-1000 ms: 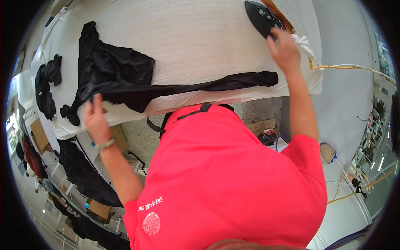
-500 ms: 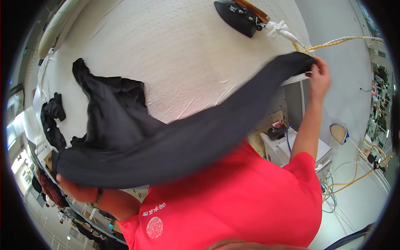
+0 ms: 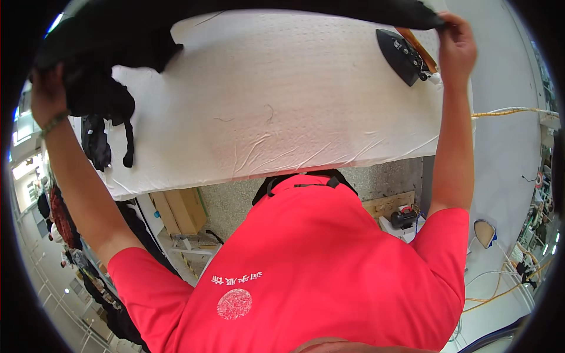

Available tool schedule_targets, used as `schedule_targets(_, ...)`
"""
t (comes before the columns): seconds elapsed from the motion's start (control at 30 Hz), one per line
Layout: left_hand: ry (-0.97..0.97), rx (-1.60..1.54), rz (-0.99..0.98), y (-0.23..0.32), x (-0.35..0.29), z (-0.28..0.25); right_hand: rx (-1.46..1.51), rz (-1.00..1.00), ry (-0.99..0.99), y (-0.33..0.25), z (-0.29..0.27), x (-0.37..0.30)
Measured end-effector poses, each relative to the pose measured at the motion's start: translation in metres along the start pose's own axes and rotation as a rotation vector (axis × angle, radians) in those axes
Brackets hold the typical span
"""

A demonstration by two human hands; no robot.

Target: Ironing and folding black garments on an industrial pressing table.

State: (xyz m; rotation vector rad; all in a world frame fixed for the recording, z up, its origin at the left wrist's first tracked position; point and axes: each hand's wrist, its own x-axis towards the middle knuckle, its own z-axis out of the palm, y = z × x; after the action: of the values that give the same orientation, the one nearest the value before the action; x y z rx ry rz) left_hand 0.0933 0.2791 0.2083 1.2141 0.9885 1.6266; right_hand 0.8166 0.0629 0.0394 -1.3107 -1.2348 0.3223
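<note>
A long black garment [image 3: 253, 5] is stretched between my raised hands, across the top of the view. At the far left my left hand [image 3: 49, 97] has its fingers closed on one end; its fingertips are partly lost in the dark cloth. My right hand [image 3: 459, 50] pinches the other end at the upper right. More black cloth [image 3: 97, 97] hangs down from the left end, over the table's left side. Beneath the garment lies the white padded ironing table [image 3: 282, 117], its cover creased along the near edge. What kind of garment it is cannot be made out.
A black iron [image 3: 400, 57] with a wooden handle rests at the table's right, beside my right forearm. Yellow and white hoses [image 3: 506, 112] run off to the right. Below the table stand a cardboard box [image 3: 179, 210] and a small black motor [image 3: 404, 218].
Both hands have lifted the garment up and away from my body, toward the table's far side. My left arm is now stretched out. The cloth has uncovered the table's near edge.
</note>
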Motion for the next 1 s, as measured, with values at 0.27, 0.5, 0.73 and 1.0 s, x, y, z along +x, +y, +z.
schedule_targets(0.27, 0.166, 0.475, -0.560, -0.195, -0.295, -0.139, -0.617, -0.002, -0.513, 0.066, 0.030, -0.190)
schedule_targets(0.5, 0.266, 0.369, -0.709, -0.229, -0.365, -0.133, -1.014, -0.010, -0.671, 0.025, 0.075, -0.218)
schedule_targets(0.73, 0.183, 0.574, -0.814, -0.209, -0.351, -0.132, -0.959, 0.447, -0.792, 0.037, 0.094, -0.211)
schedule_targets(1.0, 0.392, 0.068, -0.653, -0.184, -0.337, -0.137, -0.686, 0.555, -0.792, 0.030, 0.063, -0.217)
